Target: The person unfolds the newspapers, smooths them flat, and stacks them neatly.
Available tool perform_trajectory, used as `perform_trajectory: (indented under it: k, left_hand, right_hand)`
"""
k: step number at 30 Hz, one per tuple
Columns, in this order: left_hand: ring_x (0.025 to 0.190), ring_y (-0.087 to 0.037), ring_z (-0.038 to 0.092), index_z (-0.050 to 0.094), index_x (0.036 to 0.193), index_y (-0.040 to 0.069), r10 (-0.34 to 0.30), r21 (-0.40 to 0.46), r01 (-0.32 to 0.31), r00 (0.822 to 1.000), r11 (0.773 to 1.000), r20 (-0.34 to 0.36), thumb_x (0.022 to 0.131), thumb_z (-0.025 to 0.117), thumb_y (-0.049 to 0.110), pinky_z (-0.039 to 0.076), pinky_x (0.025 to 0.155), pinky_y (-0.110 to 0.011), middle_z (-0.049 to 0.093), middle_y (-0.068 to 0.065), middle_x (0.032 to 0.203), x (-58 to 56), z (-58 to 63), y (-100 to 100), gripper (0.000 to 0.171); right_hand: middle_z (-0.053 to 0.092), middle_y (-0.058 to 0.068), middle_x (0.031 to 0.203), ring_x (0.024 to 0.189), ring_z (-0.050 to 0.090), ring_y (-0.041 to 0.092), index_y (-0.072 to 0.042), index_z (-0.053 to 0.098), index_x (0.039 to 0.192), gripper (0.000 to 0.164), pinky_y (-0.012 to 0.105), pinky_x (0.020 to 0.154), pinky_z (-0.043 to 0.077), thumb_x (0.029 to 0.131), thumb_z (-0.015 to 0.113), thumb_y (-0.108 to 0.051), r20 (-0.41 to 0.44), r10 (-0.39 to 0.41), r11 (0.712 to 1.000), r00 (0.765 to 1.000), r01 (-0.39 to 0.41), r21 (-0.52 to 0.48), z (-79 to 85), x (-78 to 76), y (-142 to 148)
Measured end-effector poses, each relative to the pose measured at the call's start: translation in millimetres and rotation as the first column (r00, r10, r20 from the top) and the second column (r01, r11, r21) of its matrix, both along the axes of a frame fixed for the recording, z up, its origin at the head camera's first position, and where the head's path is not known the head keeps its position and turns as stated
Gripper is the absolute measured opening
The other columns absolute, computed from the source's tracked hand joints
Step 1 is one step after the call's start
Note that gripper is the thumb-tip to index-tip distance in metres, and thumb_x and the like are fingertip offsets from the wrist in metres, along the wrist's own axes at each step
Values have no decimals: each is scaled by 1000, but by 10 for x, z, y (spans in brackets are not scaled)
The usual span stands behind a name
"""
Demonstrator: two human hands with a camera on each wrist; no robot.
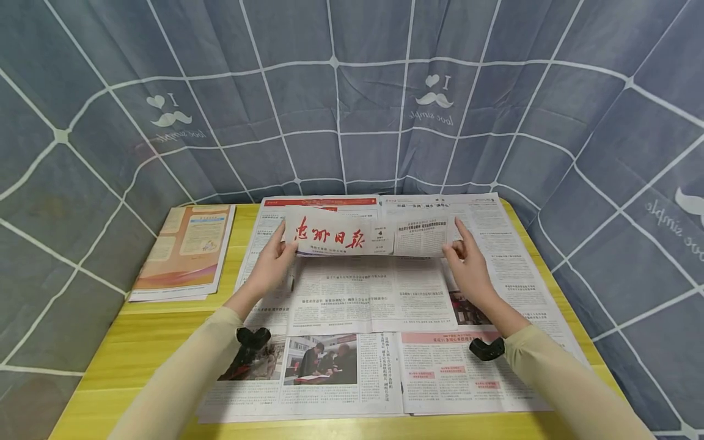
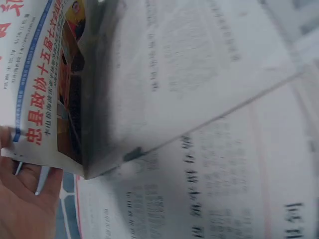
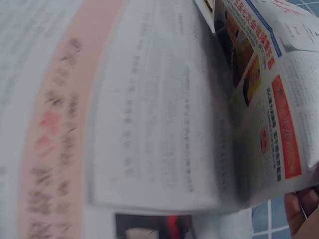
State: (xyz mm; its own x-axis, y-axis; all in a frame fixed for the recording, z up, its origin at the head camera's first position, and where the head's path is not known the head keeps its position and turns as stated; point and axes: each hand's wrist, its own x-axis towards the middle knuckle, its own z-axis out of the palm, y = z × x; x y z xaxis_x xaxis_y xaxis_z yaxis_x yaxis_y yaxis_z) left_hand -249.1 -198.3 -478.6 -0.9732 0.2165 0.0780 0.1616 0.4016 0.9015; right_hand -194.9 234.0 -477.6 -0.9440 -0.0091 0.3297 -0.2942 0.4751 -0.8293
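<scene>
Both hands hold one newspaper (image 1: 330, 235) with a red masthead by its opposite side edges. My left hand (image 1: 275, 261) pinches the left edge, thumb on the near side. The right edge is pinched by my right hand (image 1: 466, 264). The held part is tilted up, and its lower page (image 1: 363, 296) hangs or lies toward me over other sheets. In the left wrist view, fingers (image 2: 45, 191) sit behind the paper's edge, beside a coloured photo and red headline. In the right wrist view, the bent page (image 3: 274, 124) shows a red banner, with fingertips (image 3: 294, 214) at its edge.
Opened newspaper sheets (image 1: 484, 379) cover much of the yellow wood-grain table (image 1: 137, 360). An orange-and-white booklet or folded paper (image 1: 184, 253) lies at the left. A grey-blue curtain (image 1: 363, 104) with white grid lines surrounds the table's back and sides.
</scene>
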Motion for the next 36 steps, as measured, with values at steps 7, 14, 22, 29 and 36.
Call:
perform_trajectory:
  k: [7, 14, 22, 29, 36]
  left_hand:
    - [58, -18, 33, -5, 158, 56, 72, 49, -67, 992, 997, -107, 112, 41, 28, 32, 50, -33, 44, -8, 74, -62, 123, 119, 70]
    - [62, -20, 36, 1, 165, 40, 91, 105, -72, 978, 992, -190, 111, 42, 14, 32, 56, -30, 50, -18, 82, -98, 208, 189, 72]
    - [105, -22, 60, 31, 161, 29, 120, 151, -85, 963, 985, -241, 112, 41, 14, 46, 78, -25, 59, -16, 138, -84, 259, 225, 53]
    - [131, -26, 52, 27, 162, 41, 119, 129, -85, 951, 988, -285, 112, 41, 16, 46, 91, -28, 36, -2, 162, -74, 285, 219, 58]
    - [136, -16, 45, 65, 142, 27, 86, 73, -70, 965, 995, -246, 110, 46, 20, 39, 106, -37, 55, 1, 147, -60, 260, 189, 37]
  right_hand:
    - [53, 22, 103, 78, 47, 17, -3, 28, 160, 58, 21, 67, 39, 106, 50, -1, -106, -87, 994, 991, 79, -75, 104, -68, -95]
    - [54, 15, 115, 79, 50, 13, 0, 44, 134, 29, 19, 65, 39, 107, 51, -6, -146, -158, 981, 977, 139, -132, -75, -259, -15]
    - [62, 6, 103, 71, 50, 17, -8, 66, 117, 23, 24, 59, 40, 109, 52, -24, -80, -204, 973, 976, 193, -128, 20, -281, -20]
    - [61, 3, 111, 69, 47, 17, -11, 69, 124, 29, 24, 54, 39, 109, 51, -27, -19, -244, 957, 969, 238, -167, 102, -327, -72]
    - [59, 4, 105, 63, 44, 11, -10, 70, 125, 29, 22, 51, 37, 109, 52, -23, 16, -262, 945, 965, 260, -200, 138, -413, -97]
